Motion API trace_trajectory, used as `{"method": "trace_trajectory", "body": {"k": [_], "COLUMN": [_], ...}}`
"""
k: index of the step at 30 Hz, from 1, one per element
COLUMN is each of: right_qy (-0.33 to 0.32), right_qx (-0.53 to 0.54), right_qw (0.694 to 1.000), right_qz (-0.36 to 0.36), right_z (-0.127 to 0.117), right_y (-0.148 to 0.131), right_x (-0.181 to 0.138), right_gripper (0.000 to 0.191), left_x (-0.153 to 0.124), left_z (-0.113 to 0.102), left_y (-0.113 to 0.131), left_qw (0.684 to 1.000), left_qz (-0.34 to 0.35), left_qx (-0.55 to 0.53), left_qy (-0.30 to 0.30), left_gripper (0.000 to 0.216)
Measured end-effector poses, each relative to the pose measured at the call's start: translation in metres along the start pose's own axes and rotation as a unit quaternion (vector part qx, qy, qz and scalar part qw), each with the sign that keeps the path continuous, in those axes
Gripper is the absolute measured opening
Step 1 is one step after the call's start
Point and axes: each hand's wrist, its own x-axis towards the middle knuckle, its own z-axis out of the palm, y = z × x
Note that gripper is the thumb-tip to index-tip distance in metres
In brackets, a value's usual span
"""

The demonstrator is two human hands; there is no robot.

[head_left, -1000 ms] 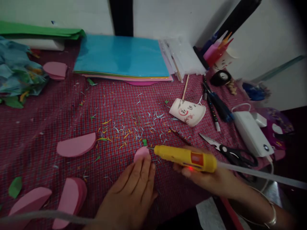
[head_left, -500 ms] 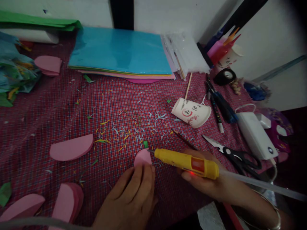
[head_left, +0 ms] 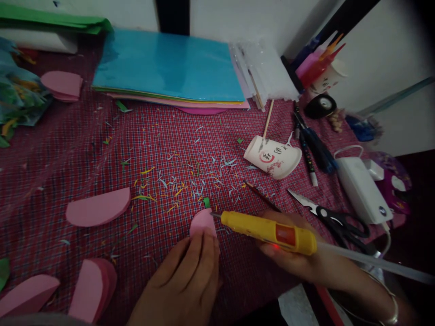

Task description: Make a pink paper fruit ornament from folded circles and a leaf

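Observation:
My left hand (head_left: 188,267) has its fingers together on a folded pink paper piece (head_left: 203,220), holding it against the checked cloth; the thumb and the lower part of the paper are hidden. In my right hand (head_left: 288,258) is a yellow hot glue gun (head_left: 268,232), with a glue stick (head_left: 370,260) out of its back and a small red light on. The gun's nozzle tip points left, right at the paper's upper right edge. Just above the paper lies a small green paper scrap (head_left: 206,202).
More folded pink papers (head_left: 98,207) lie to the left. Paper snippets (head_left: 176,181) litter the checked cloth (head_left: 163,140). A tipped paper cup (head_left: 273,157), scissors (head_left: 326,216) and a white adapter box (head_left: 363,190) lie to the right. Coloured sheets (head_left: 170,65) lie at the back.
The view has shifted slightly, so the things at the left and back sit a little higher. The glue gun's body has moved slightly right; my left hand stays on the pink paper.

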Motion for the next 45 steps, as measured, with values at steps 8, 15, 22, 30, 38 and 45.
{"method": "trace_trajectory", "body": {"k": [8, 15, 22, 30, 38, 45], "right_qy": [0.034, 0.050, 0.031, 0.028, 0.033, 0.039], "right_qx": [0.008, 0.019, 0.022, 0.016, 0.053, 0.075], "right_qw": [0.999, 0.999, 0.999, 0.999, 0.998, 0.996], "right_qz": [-0.008, 0.006, 0.021, -0.019, 0.005, 0.011], "right_z": [0.0028, 0.0055, 0.0040, 0.0002, 0.0011, 0.0025], "right_y": [0.0011, 0.0007, -0.0021, 0.0040, 0.0023, 0.0060], "right_x": [0.0007, 0.0020, 0.0018, -0.0023, 0.0018, 0.0005], "right_gripper": [0.014, 0.018, 0.016, 0.018, 0.012, 0.009], "left_x": [0.0006, -0.0012, -0.0043, -0.0008, 0.0012, 0.0012], "left_z": [-0.0011, -0.0036, -0.0052, -0.0022, -0.0043, -0.0018], "left_y": [-0.0001, 0.0011, 0.0007, -0.0004, 0.0002, 0.0014], "left_qw": [1.000, 1.000, 0.999, 1.000, 1.000, 1.000], "left_qz": [-0.011, -0.009, -0.008, -0.007, -0.012, -0.017], "left_qx": [-0.013, -0.009, -0.010, -0.013, -0.006, -0.014], "left_qy": [0.004, -0.028, -0.038, -0.015, -0.010, -0.004], "left_gripper": [0.030, 0.031, 0.031, 0.030, 0.030, 0.031]}}
